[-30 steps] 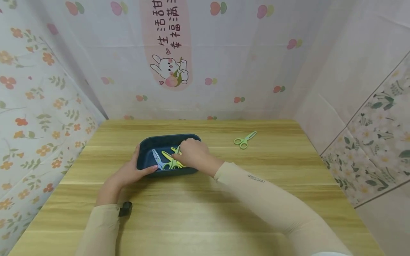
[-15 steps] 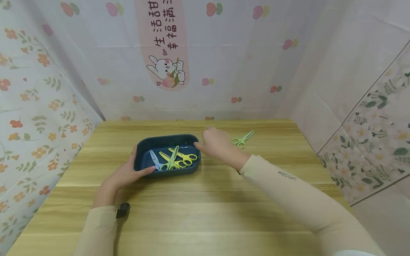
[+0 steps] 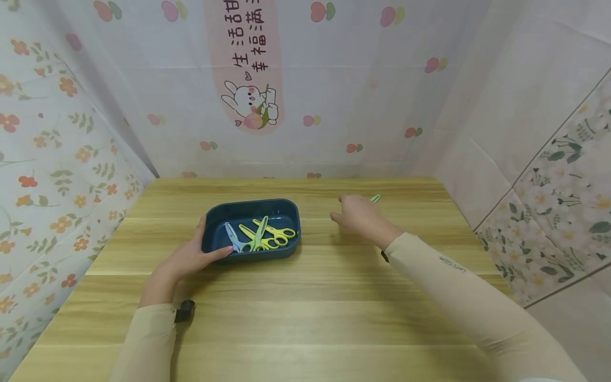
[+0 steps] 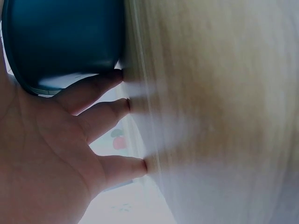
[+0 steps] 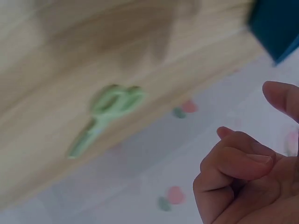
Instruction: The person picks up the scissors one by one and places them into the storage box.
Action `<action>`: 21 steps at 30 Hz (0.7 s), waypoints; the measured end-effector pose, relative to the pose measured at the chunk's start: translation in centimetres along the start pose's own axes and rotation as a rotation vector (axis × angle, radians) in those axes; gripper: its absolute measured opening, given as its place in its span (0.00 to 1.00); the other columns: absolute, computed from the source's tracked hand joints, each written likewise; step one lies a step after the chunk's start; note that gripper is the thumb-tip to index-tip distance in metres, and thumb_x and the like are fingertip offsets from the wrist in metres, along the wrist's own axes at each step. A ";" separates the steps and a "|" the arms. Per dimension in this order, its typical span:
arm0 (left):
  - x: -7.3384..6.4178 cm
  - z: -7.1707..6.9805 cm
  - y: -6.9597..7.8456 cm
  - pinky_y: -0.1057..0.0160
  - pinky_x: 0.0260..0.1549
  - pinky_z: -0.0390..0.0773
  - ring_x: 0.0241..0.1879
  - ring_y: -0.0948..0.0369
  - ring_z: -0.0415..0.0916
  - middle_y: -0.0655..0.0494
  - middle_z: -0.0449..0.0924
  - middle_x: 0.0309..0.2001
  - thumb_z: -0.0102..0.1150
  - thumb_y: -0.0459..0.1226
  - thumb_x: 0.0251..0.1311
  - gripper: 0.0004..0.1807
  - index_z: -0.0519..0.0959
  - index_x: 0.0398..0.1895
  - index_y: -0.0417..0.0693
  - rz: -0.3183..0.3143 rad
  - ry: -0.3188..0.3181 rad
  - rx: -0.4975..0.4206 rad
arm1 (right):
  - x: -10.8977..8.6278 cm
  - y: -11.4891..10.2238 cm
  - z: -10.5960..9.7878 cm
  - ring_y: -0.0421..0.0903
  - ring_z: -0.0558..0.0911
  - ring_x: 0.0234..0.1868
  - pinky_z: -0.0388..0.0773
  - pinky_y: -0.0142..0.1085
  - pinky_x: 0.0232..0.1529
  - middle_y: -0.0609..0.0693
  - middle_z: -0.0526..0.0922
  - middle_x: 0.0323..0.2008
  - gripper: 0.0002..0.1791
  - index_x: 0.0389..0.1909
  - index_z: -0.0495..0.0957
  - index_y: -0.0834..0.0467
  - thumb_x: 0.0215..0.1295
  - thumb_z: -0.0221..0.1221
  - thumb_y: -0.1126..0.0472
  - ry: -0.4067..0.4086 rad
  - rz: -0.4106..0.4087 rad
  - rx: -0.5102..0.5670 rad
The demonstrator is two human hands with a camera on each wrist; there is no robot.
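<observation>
In the head view, a dark blue plastic bin stands left of centre on the table. My left hand holds its left end, thumb over the front rim and other fingers along the end wall. In the left wrist view those fingertips meet the tabletop. Inside lie a blue pair of scissors, a green pair of scissors and yellow scissors. My right hand, holding nothing, is above the table with fingers loosely bent. Below it lies a light green pair of scissors, mostly hidden in the head view.
The wooden table reaches back to a printed curtain. Floral cloth hangs along the left side, and a floral panel along the right. A black wrist strap is at my left sleeve.
My right hand has left the bin and moved right, now over the single green scissors. A green pair of scissors now lies on top of the others in the bin. My left hand stays put.
</observation>
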State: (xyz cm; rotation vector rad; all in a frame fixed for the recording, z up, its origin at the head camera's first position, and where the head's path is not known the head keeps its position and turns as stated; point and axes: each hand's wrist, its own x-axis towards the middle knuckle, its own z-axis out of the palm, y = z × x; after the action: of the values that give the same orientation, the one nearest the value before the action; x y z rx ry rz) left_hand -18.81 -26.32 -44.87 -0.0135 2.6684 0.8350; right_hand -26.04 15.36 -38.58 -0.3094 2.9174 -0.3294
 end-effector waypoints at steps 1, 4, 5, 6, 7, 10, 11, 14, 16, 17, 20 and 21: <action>0.0 0.0 0.0 0.26 0.71 0.66 0.76 0.22 0.57 0.19 0.44 0.82 0.57 0.75 0.62 0.73 0.17 0.85 0.54 0.000 0.002 0.000 | 0.1 0.6 0.3 0.55 0.88 0.53 0.84 0.43 0.37 0.61 0.77 0.73 0.36 0.77 0.68 0.63 0.78 0.57 0.46 -0.012 0.015 0.007; 0.0 0.0 0.0 0.26 0.71 0.66 0.76 0.22 0.57 0.19 0.44 0.82 0.58 0.75 0.62 0.73 0.17 0.85 0.54 0.002 0.006 -0.002 | 0.5 2.4 1.0 0.47 0.80 0.33 0.66 0.37 0.25 0.59 0.86 0.59 0.36 0.78 0.66 0.64 0.78 0.56 0.48 -0.068 0.066 0.014; -0.1 0.0 0.0 0.26 0.71 0.66 0.76 0.22 0.57 0.20 0.44 0.82 0.58 0.75 0.62 0.73 0.17 0.85 0.54 0.003 0.006 -0.004 | 0.7 3.0 1.3 0.45 0.75 0.29 0.63 0.36 0.25 0.56 0.88 0.50 0.36 0.78 0.66 0.65 0.77 0.55 0.48 -0.085 0.080 0.012; -0.1 0.0 0.0 0.26 0.72 0.65 0.76 0.22 0.57 0.20 0.44 0.82 0.58 0.74 0.62 0.73 0.17 0.85 0.54 0.006 0.007 -0.009 | 0.7 3.6 1.5 0.44 0.72 0.27 0.64 0.36 0.25 0.54 0.87 0.41 0.37 0.79 0.64 0.65 0.77 0.54 0.49 -0.104 0.093 0.010; -0.1 0.0 0.0 0.26 0.72 0.65 0.76 0.22 0.57 0.20 0.43 0.82 0.58 0.74 0.62 0.73 0.17 0.85 0.54 0.009 0.005 -0.013 | 0.7 4.1 1.7 0.44 0.70 0.26 0.64 0.36 0.26 0.52 0.83 0.33 0.37 0.78 0.64 0.67 0.76 0.54 0.50 -0.114 0.099 0.007; -0.1 0.0 0.0 0.26 0.73 0.64 0.77 0.22 0.56 0.21 0.42 0.83 0.58 0.74 0.63 0.73 0.17 0.85 0.55 0.016 0.001 -0.024 | 1.0 5.4 2.3 0.44 0.67 0.24 0.63 0.37 0.26 0.48 0.72 0.25 0.33 0.72 0.70 0.67 0.71 0.54 0.53 -0.129 0.121 0.011; -0.2 0.0 0.0 0.26 0.73 0.64 0.77 0.22 0.56 0.21 0.42 0.83 0.58 0.74 0.63 0.73 0.17 0.85 0.55 0.015 0.000 -0.024 | 1.0 5.8 2.5 0.45 0.68 0.25 0.63 0.37 0.26 0.48 0.71 0.25 0.30 0.67 0.72 0.66 0.70 0.54 0.54 -0.126 0.124 0.015; -0.2 0.0 0.0 0.26 0.72 0.64 0.77 0.22 0.56 0.21 0.42 0.83 0.58 0.74 0.63 0.73 0.17 0.85 0.54 0.014 0.002 -0.021 | 1.1 6.5 3.0 0.47 0.71 0.28 0.66 0.39 0.28 0.50 0.71 0.28 0.19 0.53 0.76 0.63 0.68 0.55 0.55 -0.114 0.126 0.031; -0.1 0.0 -0.1 0.26 0.72 0.65 0.77 0.22 0.57 0.20 0.43 0.82 0.58 0.74 0.62 0.73 0.17 0.85 0.55 0.012 0.004 -0.016 | 1.0 6.7 3.3 0.47 0.72 0.28 0.68 0.39 0.28 0.51 0.72 0.28 0.15 0.49 0.76 0.61 0.70 0.55 0.54 -0.122 0.132 0.033; -0.2 0.0 0.0 0.26 0.72 0.65 0.76 0.22 0.57 0.20 0.43 0.82 0.58 0.74 0.62 0.73 0.17 0.85 0.55 0.011 0.005 -0.015 | 1.0 6.8 3.4 0.48 0.73 0.28 0.69 0.39 0.28 0.51 0.73 0.28 0.14 0.47 0.76 0.61 0.72 0.54 0.54 -0.128 0.132 0.032; -0.1 0.0 0.0 0.26 0.72 0.65 0.77 0.23 0.57 0.21 0.43 0.82 0.58 0.74 0.62 0.73 0.17 0.85 0.55 0.008 0.005 -0.013 | 0.9 6.8 3.6 0.48 0.74 0.29 0.69 0.40 0.29 0.51 0.74 0.28 0.13 0.42 0.77 0.59 0.73 0.54 0.52 -0.139 0.126 0.020; -0.1 0.1 0.0 0.26 0.72 0.65 0.77 0.23 0.57 0.21 0.43 0.82 0.58 0.74 0.63 0.73 0.17 0.85 0.54 0.008 0.005 -0.011 | 0.8 6.8 3.7 0.48 0.74 0.29 0.69 0.40 0.29 0.50 0.74 0.28 0.13 0.40 0.77 0.58 0.73 0.54 0.52 -0.140 0.124 0.016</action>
State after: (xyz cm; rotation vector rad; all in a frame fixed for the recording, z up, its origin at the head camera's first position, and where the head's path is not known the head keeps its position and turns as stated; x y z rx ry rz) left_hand -18.70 -26.31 -44.88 -0.0074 2.6698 0.8530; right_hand -27.27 20.96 -43.86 -0.1421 2.7793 -0.2995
